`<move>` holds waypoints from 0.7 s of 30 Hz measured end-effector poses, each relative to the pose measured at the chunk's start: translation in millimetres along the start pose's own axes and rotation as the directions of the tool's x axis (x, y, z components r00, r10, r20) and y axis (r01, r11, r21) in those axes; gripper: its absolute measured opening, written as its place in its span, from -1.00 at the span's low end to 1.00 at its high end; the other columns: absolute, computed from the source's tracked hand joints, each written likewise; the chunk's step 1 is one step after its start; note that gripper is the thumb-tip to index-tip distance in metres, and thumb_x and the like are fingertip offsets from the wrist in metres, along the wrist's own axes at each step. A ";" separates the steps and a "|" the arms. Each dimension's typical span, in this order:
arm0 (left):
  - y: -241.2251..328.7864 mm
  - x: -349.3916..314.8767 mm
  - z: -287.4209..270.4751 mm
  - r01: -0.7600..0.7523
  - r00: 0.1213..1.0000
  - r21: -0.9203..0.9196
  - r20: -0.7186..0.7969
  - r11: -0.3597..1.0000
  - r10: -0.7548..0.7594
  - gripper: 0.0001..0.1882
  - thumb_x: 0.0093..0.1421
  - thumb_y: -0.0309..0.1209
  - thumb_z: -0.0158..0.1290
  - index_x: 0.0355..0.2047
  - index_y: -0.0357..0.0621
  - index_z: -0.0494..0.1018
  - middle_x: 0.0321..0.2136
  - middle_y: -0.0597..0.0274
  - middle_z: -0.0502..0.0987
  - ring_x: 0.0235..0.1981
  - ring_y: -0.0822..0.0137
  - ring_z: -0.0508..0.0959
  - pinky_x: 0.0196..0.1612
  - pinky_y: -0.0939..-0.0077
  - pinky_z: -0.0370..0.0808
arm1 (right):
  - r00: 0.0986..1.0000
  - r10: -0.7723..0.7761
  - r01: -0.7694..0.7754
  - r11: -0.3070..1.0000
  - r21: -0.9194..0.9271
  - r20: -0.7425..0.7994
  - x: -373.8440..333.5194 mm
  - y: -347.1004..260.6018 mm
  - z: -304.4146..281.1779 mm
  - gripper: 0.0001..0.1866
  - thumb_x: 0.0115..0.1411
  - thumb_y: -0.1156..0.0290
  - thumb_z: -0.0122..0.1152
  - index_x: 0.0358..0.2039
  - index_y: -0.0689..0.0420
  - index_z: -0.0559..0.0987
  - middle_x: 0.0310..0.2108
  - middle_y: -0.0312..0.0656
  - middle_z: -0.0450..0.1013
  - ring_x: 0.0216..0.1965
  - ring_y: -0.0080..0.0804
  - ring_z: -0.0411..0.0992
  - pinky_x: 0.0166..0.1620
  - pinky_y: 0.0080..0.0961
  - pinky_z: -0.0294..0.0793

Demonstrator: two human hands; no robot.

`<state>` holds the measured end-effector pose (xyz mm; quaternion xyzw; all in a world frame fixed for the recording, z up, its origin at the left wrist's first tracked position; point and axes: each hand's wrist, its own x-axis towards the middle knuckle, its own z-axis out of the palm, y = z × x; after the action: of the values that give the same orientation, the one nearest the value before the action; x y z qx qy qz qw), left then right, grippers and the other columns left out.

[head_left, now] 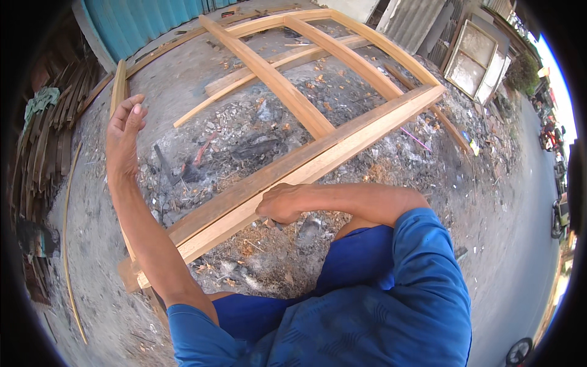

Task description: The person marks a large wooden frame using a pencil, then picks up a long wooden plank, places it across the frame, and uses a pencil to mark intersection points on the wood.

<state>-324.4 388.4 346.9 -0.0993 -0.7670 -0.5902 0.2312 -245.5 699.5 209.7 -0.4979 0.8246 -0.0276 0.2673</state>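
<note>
A large frame of pale timber lies in front of me, with a long double beam (287, 174) running diagonally across its near side. My right hand (281, 203) is closed at the near edge of this beam, its fingertips partly hidden. Raised at the left is my left hand (125, 131), its fingers curled in and thumb up. Whether something small is between them cannot be made out. Behind that hand stretches the frame's left side beam (118, 92). Two crosspieces, a left one (275, 82) and a right one (348, 55), run away from the double beam.
Loose timber (244, 76) lies under the frame on rubble-strewn ground (244, 134). Old planks (46, 140) with a green cloth (41, 104) are stacked at left. A blue corrugated sheet (143, 27) stands behind, an old panel (472, 58) leans at back right, and a road (526, 244) runs along the right.
</note>
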 end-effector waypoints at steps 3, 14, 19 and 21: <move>-4.0 2.0 -1.9 -0.001 1.000 -0.019 0.024 1.000 0.002 -0.60 0.36 -0.15 0.17 0.05 -0.17 0.56 -0.16 0.31 0.59 -0.16 0.50 0.50 -0.08 0.54 0.43 | 1.000 -0.011 0.011 1.000 0.020 -0.011 -2.6 5.0 3.7 -0.79 0.05 0.47 0.25 -0.36 0.35 0.69 -0.29 0.14 0.63 -0.21 0.09 0.62 -0.18 -0.06 0.59; 8.1 -6.6 -23.0 0.006 0.988 0.180 0.150 0.984 -0.033 -0.49 0.32 -0.09 0.20 0.11 -0.22 0.52 -0.14 0.32 0.58 -0.12 0.48 0.50 0.03 0.52 0.41 | 0.991 0.032 -0.033 0.999 0.002 0.126 7.9 -4.2 -20.5 -0.80 0.15 0.45 0.31 -0.23 0.25 0.65 -0.27 0.11 0.62 -0.15 0.03 0.60 -0.10 -0.09 0.55; 6.0 -25.8 -111.2 0.118 0.978 0.379 0.115 0.918 -0.173 -0.43 0.32 -0.08 0.21 0.15 -0.29 0.48 -0.02 0.22 0.58 0.07 0.38 0.49 0.21 0.41 0.35 | 0.995 0.087 -0.083 0.993 0.086 -0.046 -6.5 9.1 -14.4 -0.66 0.21 0.39 0.32 -0.01 0.20 0.56 -0.29 0.11 0.60 -0.15 0.07 0.59 -0.06 -0.07 0.52; -7.2 -67.7 -173.1 0.246 0.969 0.446 -0.142 0.861 -0.203 -0.43 0.32 -0.08 0.20 0.14 -0.29 0.49 -0.01 0.18 0.60 0.06 0.35 0.52 0.19 0.39 0.38 | 0.973 0.139 -0.134 0.990 0.042 -0.182 -15.5 17.5 -13.5 -0.53 0.25 0.32 0.32 0.14 0.17 0.49 -0.10 0.14 0.53 0.03 0.11 0.47 0.13 -0.04 0.41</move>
<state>-227.3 229.8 342.8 0.0750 -0.8799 -0.4184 0.2122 -260.3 718.3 222.2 -0.4313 0.8775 -0.0672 0.1984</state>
